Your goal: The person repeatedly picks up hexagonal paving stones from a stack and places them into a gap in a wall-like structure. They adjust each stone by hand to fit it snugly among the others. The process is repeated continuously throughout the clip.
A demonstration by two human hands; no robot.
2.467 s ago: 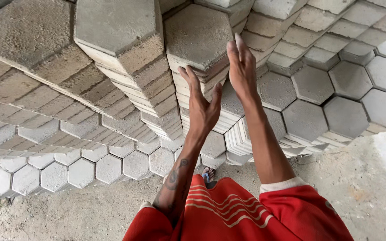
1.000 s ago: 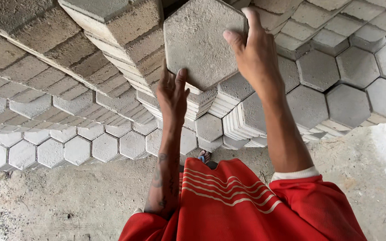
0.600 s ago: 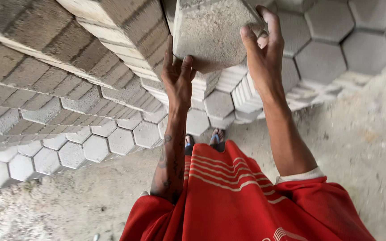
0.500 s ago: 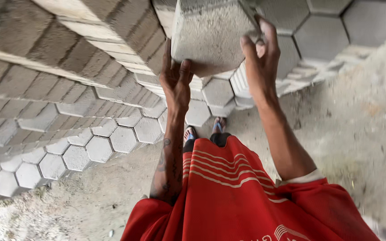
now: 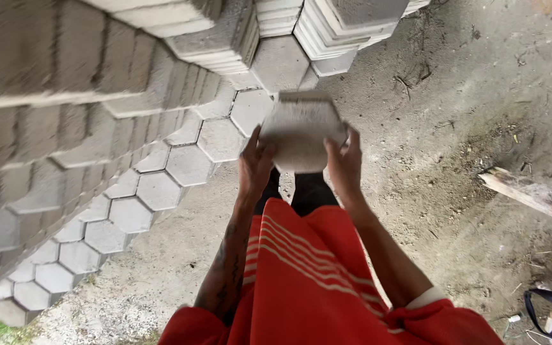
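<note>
Both forearms reach forward and down from the red sleeves, the left hand and the right hand each curled against an opposite side of one grey hexagonal paving block, which hangs between them in front of the waist, blurred by motion. To the left of the left hand, stacks of like blocks climb in steps, too many to count, with a single layer on the ground. Well to the right of the right hand one wooden plank lies on the dirt ground.

Bare dirt ground — stacked hexagonal pavers alongside
</note>
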